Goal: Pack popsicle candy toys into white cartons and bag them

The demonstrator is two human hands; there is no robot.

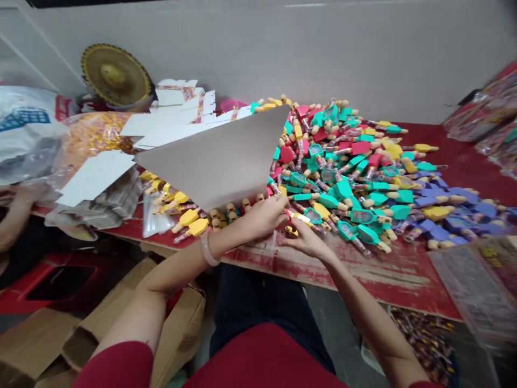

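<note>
My left hand (269, 214) is closed at the lower right edge of a white display box (218, 161) whose tall flap stands up and whose lower part holds a row of small items with brown tops (230, 209). My right hand (305, 240) reaches in from the right, fingers bent round something small beside the left one; what it holds is too blurred to name. Around the hands lies a big heap of small shovel-shaped items, green (341, 188), red, yellow and purple (468, 221), with clear tubes and tan ends.
A red worn table (388, 269) runs across. On the left are stacked white cards (97, 178), a bag of orange pieces (97, 132) and another person's arm (14, 215). Bagged goods (484, 102) stand right. A plastic tray (476, 285) lies at the right edge; cardboard boxes (109, 302) sit below.
</note>
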